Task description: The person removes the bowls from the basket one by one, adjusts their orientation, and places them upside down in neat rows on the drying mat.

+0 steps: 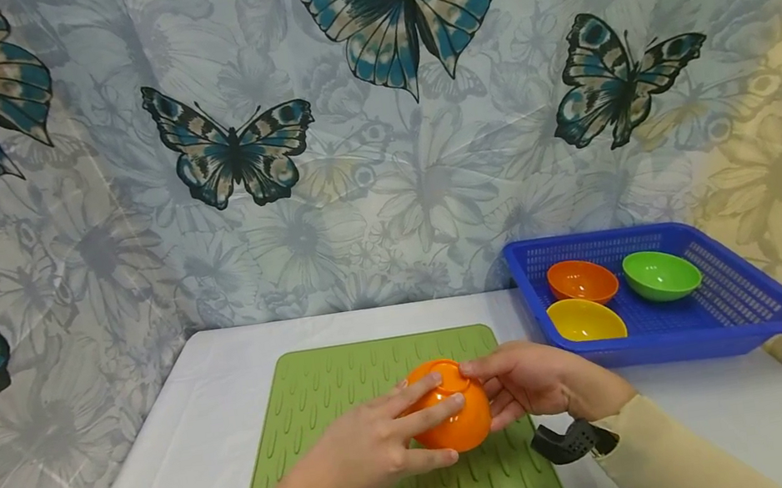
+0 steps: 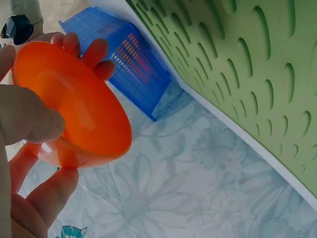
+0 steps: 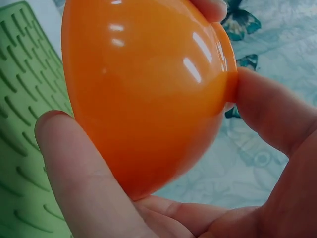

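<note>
Both hands hold a small, glossy orange bowl (image 1: 467, 422) above the green mat. It is tilted, its underside and foot ring towards the head camera. My left hand (image 1: 376, 449) grips it from the left, fingers spread over the outside; in the left wrist view its thumb (image 2: 34, 119) presses inside the bowl (image 2: 94, 99). On the other side, my right hand (image 1: 544, 380) holds the bowl too. The right wrist view shows one digit against the foot ring and other fingers (image 3: 79, 173) at the bowl's side and rim.
The green ridged mat (image 1: 322, 389) lies on a white-covered table (image 1: 163, 447). At the right, a blue basket (image 1: 746, 334) holds an orange bowl (image 1: 582, 283), a yellow bowl (image 1: 586, 322) and a green bowl (image 1: 661, 275). Butterfly-print cloth (image 1: 387, 219) hangs behind.
</note>
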### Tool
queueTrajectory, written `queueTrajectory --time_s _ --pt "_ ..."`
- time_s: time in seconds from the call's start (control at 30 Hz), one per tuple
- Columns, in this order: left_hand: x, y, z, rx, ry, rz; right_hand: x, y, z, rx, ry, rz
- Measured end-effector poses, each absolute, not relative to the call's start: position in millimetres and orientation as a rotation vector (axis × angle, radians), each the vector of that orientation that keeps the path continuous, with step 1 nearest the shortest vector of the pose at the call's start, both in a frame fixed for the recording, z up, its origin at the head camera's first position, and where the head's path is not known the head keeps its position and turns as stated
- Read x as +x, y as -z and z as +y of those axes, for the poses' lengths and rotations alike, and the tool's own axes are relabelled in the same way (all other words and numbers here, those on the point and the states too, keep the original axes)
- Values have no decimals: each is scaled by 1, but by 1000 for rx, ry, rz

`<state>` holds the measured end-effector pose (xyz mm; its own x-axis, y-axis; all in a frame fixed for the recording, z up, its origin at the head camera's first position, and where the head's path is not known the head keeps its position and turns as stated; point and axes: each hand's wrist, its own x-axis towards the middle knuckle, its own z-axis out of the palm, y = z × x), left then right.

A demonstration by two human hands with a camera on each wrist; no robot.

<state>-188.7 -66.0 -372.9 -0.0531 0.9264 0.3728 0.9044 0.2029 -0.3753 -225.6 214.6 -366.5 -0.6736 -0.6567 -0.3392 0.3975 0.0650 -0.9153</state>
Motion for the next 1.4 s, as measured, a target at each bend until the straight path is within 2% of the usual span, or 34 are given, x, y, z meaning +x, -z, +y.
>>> queueTrajectory --time_s 0.2,0.37,0.47,0.57,0.63,0.7,0.8,1.0,1.4 --pt "-189 374 -64 -1707 -76 -1928 -223 366 214 -221 1730 1652" --pt "-188 377 -57 -1568 322 -2051 -224 365 216 -194 1799 1773" --pt "-182 376 -54 -1287 921 -2389 -226 364 218 -167 1843 1817" --pt "-181 372 -53 -784 1664 -2598 -226 362 219 -150 1872 1857" --pt "-184 369 -53 -512 2131 -2520 -225 361 218 -144 1884 1891" --pt "-189 368 -53 -349 2494 -2360 -223 361 216 -141 1887 1935" --pt "-194 370 -52 -215 2805 -2171 -219 359 210 -141 1880 1999" --pt "-198 377 -49 -102 2893 -2111 -211 359 197 -128 1863 2103" --pt "-202 381 -46 -98 2822 -2166 -207 363 184 -94 1874 2145"
